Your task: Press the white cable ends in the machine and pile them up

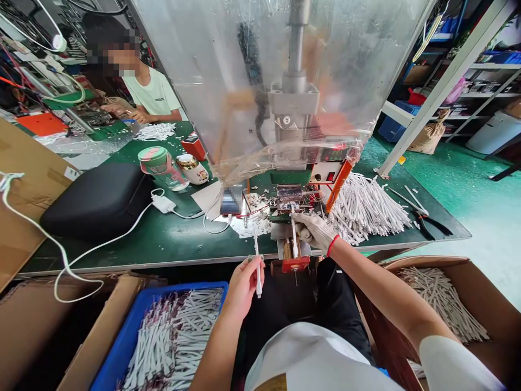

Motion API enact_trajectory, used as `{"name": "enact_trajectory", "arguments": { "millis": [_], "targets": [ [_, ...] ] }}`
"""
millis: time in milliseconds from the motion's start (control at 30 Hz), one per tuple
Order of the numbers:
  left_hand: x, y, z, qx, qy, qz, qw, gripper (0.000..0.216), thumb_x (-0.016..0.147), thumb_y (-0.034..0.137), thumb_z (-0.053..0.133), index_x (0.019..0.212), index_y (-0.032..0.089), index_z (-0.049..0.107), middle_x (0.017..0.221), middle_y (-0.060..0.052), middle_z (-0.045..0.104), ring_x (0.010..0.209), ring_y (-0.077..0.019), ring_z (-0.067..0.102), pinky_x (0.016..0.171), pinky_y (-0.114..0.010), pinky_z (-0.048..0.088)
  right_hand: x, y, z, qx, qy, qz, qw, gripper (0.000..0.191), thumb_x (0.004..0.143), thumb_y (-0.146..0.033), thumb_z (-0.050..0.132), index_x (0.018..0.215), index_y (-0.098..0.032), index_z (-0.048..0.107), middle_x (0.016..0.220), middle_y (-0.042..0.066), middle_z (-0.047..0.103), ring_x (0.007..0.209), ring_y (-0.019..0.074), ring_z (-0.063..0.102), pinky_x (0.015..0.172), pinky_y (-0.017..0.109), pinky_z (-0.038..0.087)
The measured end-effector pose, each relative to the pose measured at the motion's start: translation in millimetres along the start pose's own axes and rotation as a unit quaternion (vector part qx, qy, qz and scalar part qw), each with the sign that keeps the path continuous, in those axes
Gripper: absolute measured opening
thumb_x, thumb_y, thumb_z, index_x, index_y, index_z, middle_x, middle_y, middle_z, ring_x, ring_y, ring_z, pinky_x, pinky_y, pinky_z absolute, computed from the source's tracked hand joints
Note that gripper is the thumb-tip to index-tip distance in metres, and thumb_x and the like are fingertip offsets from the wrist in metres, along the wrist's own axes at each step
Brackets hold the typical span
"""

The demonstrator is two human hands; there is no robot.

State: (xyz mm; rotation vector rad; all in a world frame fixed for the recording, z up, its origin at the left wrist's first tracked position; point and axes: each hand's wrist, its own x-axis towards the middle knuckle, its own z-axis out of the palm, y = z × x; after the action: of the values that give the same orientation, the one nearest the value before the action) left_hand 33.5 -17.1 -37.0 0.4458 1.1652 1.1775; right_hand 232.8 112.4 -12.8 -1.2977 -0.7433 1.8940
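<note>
My bare left hand [243, 282] pinches a thin white strip [259, 283], which stands nearly upright in front of the bench edge. My right hand [314, 230] wears a pale work glove, and its fingers close at the upper part of a second white strip [294, 245]. That second strip lies lengthwise over a small metal fixture with a red front block [295, 264]. Its far end reaches the heated-looking metal block [290, 194] below the press [293, 98]. The gloved fingertips partly hide the contact with the strip.
A pile of white strips [366, 209] and pliers [431, 224] lie on the right of the green bench. A blue bin [97, 374] of strips stands lower left, a cardboard box [499, 304] lower right. A phone [231, 201], jar [157, 162] and black case [101, 198] sit left. Another person works beyond.
</note>
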Motion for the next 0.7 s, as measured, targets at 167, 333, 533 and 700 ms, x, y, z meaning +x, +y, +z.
{"name": "enact_trajectory", "arguments": {
  "millis": [167, 333, 533, 700],
  "targets": [
    [-1, 0, 0, 0.027, 0.010, -0.001, 1.000, 0.042, 0.067, 0.052, 0.085, 0.069, 0.015, 0.065, 0.051, 0.005, 0.052, 0.045, -0.0065, 0.043, 0.041, -0.017, 0.032, -5, -10, 2, 0.011, 0.016, 0.024, 1.000, 0.029, 0.088, -0.030, 0.069, 0.068, -0.017, 0.052, 0.054, -0.002, 0.056, 0.032, 0.0016, 0.033, 0.029, 0.014, 0.020],
    [-4, 4, 5, 0.048, -0.012, -0.003, 0.999, 0.041, 0.070, 0.053, 0.082, 0.071, 0.017, 0.062, 0.054, 0.002, 0.060, 0.047, -0.0105, 0.053, 0.045, -0.021, 0.042, -5, -10, 2, 0.015, 0.009, 0.008, 1.000, 0.029, 0.085, -0.033, 0.073, 0.071, -0.017, 0.054, 0.055, -0.003, 0.055, 0.033, 0.0020, 0.033, 0.030, 0.015, 0.020],
    [-8, 13, 9, 0.111, -0.074, 0.018, 0.991, 0.040, 0.077, 0.055, 0.076, 0.082, 0.016, 0.067, 0.054, 0.003, 0.059, 0.046, -0.0114, 0.052, 0.046, -0.022, 0.041, -12, -15, 0, -0.080, 0.009, -0.031, 0.996, 0.033, 0.086, -0.043, 0.071, 0.076, -0.018, 0.051, 0.056, -0.004, 0.052, 0.036, 0.0040, 0.033, 0.033, 0.018, 0.020],
    [-8, 43, 5, 0.310, -0.115, 0.069, 0.941, 0.032, 0.084, 0.049, 0.071, 0.081, 0.018, 0.070, 0.048, 0.004, 0.052, 0.044, -0.0122, 0.047, 0.046, -0.022, 0.036, -61, -55, -10, -0.415, -0.051, -0.252, 0.873, 0.032, 0.084, -0.049, 0.071, 0.094, -0.019, 0.066, 0.075, 0.000, 0.064, 0.055, 0.0108, 0.053, 0.050, 0.021, 0.036]
  ]
}}
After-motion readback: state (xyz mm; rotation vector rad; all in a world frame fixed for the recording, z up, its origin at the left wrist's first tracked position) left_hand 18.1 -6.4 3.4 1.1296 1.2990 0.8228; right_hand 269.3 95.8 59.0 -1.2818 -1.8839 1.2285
